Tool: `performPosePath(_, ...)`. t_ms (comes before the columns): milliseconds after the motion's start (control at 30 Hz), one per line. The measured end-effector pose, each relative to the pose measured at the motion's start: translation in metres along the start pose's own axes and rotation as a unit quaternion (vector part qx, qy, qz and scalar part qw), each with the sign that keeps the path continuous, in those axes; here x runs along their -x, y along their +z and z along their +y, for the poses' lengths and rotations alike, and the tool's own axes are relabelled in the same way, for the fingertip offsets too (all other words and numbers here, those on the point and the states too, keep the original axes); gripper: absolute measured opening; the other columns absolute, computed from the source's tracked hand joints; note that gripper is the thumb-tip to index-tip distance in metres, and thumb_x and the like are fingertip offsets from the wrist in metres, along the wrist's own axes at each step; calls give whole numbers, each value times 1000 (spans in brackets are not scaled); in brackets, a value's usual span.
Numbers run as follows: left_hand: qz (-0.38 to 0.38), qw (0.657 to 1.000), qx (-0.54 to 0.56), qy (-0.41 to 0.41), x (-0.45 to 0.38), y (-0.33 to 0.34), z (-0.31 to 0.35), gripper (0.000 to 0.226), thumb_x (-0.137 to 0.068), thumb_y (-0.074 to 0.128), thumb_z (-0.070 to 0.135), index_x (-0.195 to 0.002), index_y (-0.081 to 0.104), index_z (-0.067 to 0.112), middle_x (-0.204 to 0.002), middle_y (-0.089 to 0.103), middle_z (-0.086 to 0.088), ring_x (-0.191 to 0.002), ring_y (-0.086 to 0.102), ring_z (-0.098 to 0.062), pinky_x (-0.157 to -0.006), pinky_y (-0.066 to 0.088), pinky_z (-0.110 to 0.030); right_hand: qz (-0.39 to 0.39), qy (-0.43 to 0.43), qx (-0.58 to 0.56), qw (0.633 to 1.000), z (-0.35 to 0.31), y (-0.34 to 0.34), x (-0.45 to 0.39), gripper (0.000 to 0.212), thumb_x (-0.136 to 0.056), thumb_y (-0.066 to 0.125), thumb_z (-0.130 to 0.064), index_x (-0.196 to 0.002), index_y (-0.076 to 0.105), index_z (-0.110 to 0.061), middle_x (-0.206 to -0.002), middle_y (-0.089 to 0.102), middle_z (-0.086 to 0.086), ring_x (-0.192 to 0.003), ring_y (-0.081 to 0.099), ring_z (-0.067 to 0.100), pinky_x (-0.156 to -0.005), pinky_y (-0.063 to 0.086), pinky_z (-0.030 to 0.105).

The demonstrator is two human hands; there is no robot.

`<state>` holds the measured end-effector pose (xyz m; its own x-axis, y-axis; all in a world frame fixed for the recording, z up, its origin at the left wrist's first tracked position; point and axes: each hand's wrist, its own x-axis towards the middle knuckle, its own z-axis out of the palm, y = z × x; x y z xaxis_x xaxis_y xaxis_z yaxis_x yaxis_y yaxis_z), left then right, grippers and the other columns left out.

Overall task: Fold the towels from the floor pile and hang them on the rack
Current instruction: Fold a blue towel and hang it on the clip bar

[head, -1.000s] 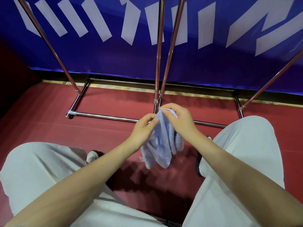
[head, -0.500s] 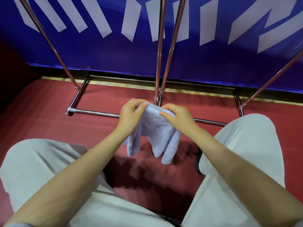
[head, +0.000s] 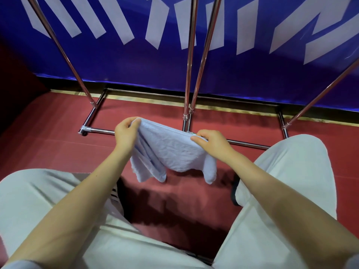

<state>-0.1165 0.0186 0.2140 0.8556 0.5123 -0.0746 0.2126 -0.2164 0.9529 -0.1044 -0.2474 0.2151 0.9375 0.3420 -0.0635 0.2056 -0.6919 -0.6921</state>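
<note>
We see the left hand (head: 125, 133) pinching one top corner of a pale blue towel (head: 174, 152), fingers curled over the edge, while the right hand (head: 212, 141) grips the opposite corner, thumb on the near face. The two hands are held apart, so the towel's upper hem runs fairly straight between them. Below the hem the cloth hangs free above the red floor (head: 48, 144); bunched folds droop under the left hand at about 7 o'clock from the towel's centre, and a smaller tail hangs at 4 o'clock under the right hand. Pale trousers (head: 281, 181) cover both knees at 8 and 4 o'clock. At 12 o'clock stands the chrome rack (head: 187, 74), its base rails on the floor and uprights rising before a blue banner (head: 242, 74) with white lettering.
</note>
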Motion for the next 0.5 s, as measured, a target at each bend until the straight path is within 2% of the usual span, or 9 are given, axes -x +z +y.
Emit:
performPosePath(67, 21, 999, 7, -28, -4, -8, -6, 19, -92, 56, 14, -104, 70, 10, -101, 66, 2, -99, 58, -11, -89, 42, -21, -8, 6, 6, 1000, 5, 1, 1, 25, -90, 61, -35, -70, 58, -20, -69, 59, 2, -70, 53, 22, -67, 40, 36)
performPosePath(133, 36, 998, 5, -45, -6, -16, -11, 21, -92, 56, 14, -108, 70, 8, -103, 65, 1, -100, 57, -11, -90, 40, -21, -21, 12, 9, 1000, 8, 3, 3, 27, -89, 62, -35, -69, 58, -18, -69, 60, 5, -70, 53, 23, -68, 41, 36)
performPosePath(300, 52, 997, 14, -59, -6, -27, -17, 20, -92, 57, 15, -105, 70, 9, -102, 66, 0, -96, 58, -10, -87, 41, -19, -63, 21, 14, 998, 9, 8, 8, 37, -90, 61, -35, -67, 54, -7, -64, 51, 3, -62, 41, 16, -60, 32, 33)
performPosePath(433, 78, 993, 21, -82, -8, -43, -21, 19, -91, 54, 16, -101, 70, 13, -94, 64, 3, -90, 56, -8, -82, 41, -19, -120, 24, 61, 991, 12, 9, 11, 42, -95, 55, -31, -59, 35, -19, -59, 38, -4, -63, 36, 16, -60, 27, 34)
performPosePath(500, 96, 989, 36, -104, -9, -48, -21, 21, -88, 55, 14, -99, 71, 6, -81, 60, 8, -86, 53, -8, -79, 41, -19, -123, 19, 42, 991, 11, 11, 12, 36, -96, 52, -23, -62, 42, -19, -63, 45, -4, -66, 41, 18, -63, 31, 33)
